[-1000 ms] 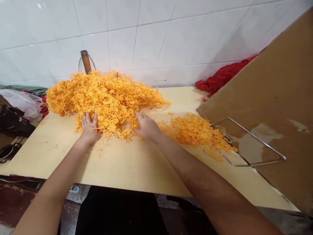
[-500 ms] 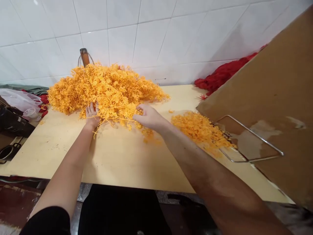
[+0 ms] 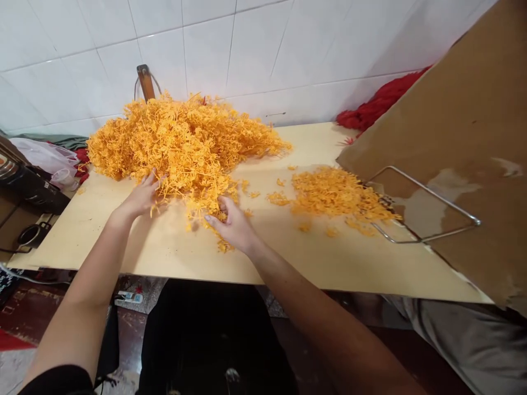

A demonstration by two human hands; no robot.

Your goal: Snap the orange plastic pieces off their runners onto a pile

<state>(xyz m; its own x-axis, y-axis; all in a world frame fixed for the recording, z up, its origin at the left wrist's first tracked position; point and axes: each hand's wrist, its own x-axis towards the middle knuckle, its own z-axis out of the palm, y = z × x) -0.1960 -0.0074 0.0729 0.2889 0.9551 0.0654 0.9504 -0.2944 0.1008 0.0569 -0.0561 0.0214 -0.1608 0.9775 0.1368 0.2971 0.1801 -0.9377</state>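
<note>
A large heap of orange artificial sprigs [image 3: 177, 137] lies on the pale tabletop [image 3: 263, 258] against the tiled wall. At the heap's front left edge is my left hand [image 3: 144, 195], fingers apart, their tips partly among the sprigs. My right hand [image 3: 233, 222] touches the front right edge of the heap, thumb and fingers apart, with loose orange pieces beside it. A smaller, flatter pile of orange pieces [image 3: 333, 192] sits to the right, with several stray pieces scattered around it.
On the right, a large cardboard sheet [image 3: 461, 148] leans with a bent metal wire frame [image 3: 436, 197] before it. Red material [image 3: 382, 99] lies behind. At left are a black flask [image 3: 33, 186], a mug [image 3: 33, 236] and a plastic bag [image 3: 45, 156].
My right hand has moved left and down along the heap, and its fingers have spread. My left hand has drawn back slightly. More loose pieces lie between the heap and pile. The view has shifted.
</note>
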